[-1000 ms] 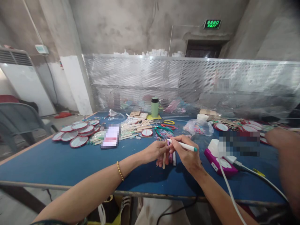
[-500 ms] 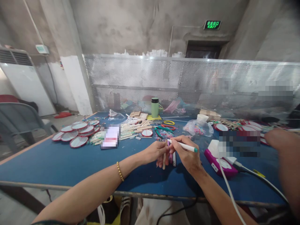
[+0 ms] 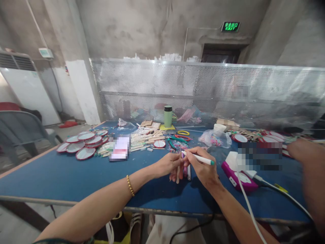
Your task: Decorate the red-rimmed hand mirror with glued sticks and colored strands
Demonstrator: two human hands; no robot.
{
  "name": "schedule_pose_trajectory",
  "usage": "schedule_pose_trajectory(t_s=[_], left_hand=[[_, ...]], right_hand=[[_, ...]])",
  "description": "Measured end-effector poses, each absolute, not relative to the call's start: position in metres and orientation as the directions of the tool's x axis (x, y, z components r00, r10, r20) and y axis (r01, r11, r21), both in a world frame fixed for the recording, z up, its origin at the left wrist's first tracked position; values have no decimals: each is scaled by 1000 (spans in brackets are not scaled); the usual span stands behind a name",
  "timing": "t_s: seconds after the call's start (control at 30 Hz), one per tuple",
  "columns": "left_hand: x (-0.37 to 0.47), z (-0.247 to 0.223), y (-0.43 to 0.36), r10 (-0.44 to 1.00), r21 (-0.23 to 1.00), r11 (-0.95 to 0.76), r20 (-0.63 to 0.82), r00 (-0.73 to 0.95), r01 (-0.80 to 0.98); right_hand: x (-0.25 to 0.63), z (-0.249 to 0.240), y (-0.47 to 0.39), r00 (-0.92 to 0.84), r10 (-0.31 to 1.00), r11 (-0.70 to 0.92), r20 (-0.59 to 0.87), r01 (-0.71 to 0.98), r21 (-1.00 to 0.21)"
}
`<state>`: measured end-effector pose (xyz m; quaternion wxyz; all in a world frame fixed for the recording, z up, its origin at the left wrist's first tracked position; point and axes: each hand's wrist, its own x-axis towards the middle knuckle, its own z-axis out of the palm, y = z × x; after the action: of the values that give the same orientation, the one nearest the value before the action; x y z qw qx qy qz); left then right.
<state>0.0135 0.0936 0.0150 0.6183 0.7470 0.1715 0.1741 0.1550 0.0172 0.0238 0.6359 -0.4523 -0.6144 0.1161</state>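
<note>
My left hand (image 3: 168,165), with a gold bead bracelet (image 3: 130,185) on its wrist, is closed on a flat wooden stick (image 3: 178,177). The stick's lower end pokes out below the fingers. My right hand (image 3: 204,173) grips a white marker pen (image 3: 203,159) with a green end, slanted like a writing tool. The pen's other end meets the stick near my left fingertips; the exact contact is hidden. Just under the hands show a pink-purple pen-like piece (image 3: 185,171) and a whitish one (image 3: 189,173). Behind the hands are teal-handled pliers (image 3: 171,144) and small pink and blue bits (image 3: 179,146).
Red-rimmed white discs (image 3: 85,153) pile up at left beside a phone (image 3: 120,149). Wooden sticks (image 3: 144,139) and a green bottle (image 3: 168,117) stand behind. At right are a magenta power strip (image 3: 235,178) with cables and another person's arm (image 3: 311,176). A perforated metal screen (image 3: 152,79) backs the table.
</note>
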Motion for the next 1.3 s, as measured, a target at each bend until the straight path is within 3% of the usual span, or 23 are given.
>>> schedule_pose_trajectory(t_s=[1.3], left_hand=[[13,12,96,453,983,-180,50,890,36]], right_hand=[[154,25,16,249,702,541,667,422,-727]])
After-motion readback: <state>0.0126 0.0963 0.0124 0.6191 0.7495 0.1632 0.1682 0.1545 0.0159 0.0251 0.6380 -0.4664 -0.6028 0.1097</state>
